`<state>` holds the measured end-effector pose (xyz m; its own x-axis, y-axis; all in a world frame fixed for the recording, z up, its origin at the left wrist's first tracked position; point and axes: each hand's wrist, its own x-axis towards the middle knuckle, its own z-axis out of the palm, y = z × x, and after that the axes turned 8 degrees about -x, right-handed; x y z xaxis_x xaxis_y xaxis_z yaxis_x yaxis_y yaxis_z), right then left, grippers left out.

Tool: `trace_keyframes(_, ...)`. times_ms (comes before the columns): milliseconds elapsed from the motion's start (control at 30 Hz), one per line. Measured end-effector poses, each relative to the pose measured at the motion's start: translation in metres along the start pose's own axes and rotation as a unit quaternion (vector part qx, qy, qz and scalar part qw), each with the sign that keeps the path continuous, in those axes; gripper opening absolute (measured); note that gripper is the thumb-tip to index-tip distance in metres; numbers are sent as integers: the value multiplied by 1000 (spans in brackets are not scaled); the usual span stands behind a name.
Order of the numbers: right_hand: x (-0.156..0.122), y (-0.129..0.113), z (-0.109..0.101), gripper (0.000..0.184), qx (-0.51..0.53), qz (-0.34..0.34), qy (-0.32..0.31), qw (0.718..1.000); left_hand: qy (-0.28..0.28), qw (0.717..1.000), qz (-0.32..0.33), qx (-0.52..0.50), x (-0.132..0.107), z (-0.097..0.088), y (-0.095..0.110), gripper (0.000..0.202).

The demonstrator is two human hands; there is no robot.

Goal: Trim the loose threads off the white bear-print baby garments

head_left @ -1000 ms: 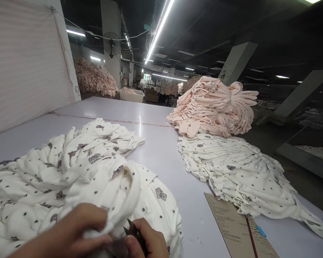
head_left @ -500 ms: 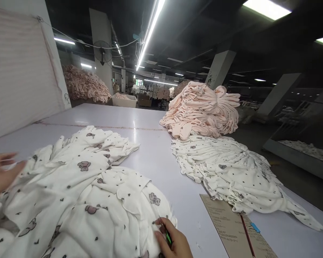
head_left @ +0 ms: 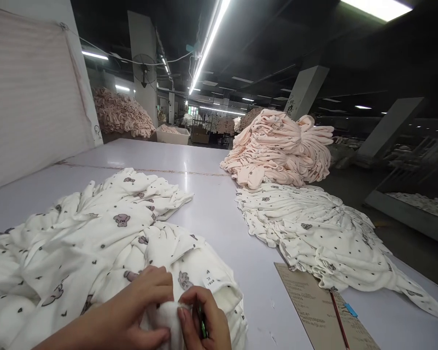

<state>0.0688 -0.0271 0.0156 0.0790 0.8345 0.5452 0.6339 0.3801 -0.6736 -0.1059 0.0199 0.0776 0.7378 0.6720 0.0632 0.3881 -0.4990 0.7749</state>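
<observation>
A loose heap of white printed garments [head_left: 95, 243] covers the near left of the table. At its front edge my left hand [head_left: 138, 311] is closed around a bunched piece of the white cloth. My right hand [head_left: 204, 321] sits beside it, fingers curled, pinching the same fold and gripping a small dark tool with a green part [head_left: 202, 326]. The two hands touch each other over the cloth. A small white label [head_left: 209, 280] shows on the garment just above my right hand.
A fanned stack of white printed garments [head_left: 314, 233] lies at the right, with a tall pink stack [head_left: 281, 150] behind it. A brown paper sheet [head_left: 314, 306] with a red pen [head_left: 339, 313] lies at the front right. The table's right edge drops to the floor.
My left hand has come back from the far left onto the cloth by my right hand. The garment has been turned, and its label now shows.
</observation>
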Motion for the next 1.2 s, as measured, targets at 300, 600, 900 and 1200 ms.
trace_keyframes(300, -6, 14, 9, 28, -31, -64, -120, 990, 365, 924, 103, -59, -13, 16, -27, 27)
trace_keyframes(600, 8, -9, 1, 47, 62, -61, -102, 991, 338, 926, 82, -145, -10, 26, -18, 30)
trace_keyframes(900, 3, -5, 5, 44, -65, -104, -112, 986, 321, 926, 94, -178, -10, 34, -23, 28)
trace_keyframes(1200, 4, -9, -3, 48, 46, -68, -137, 987, 312, 921, 91, -213, -10, 36, -17, 27)
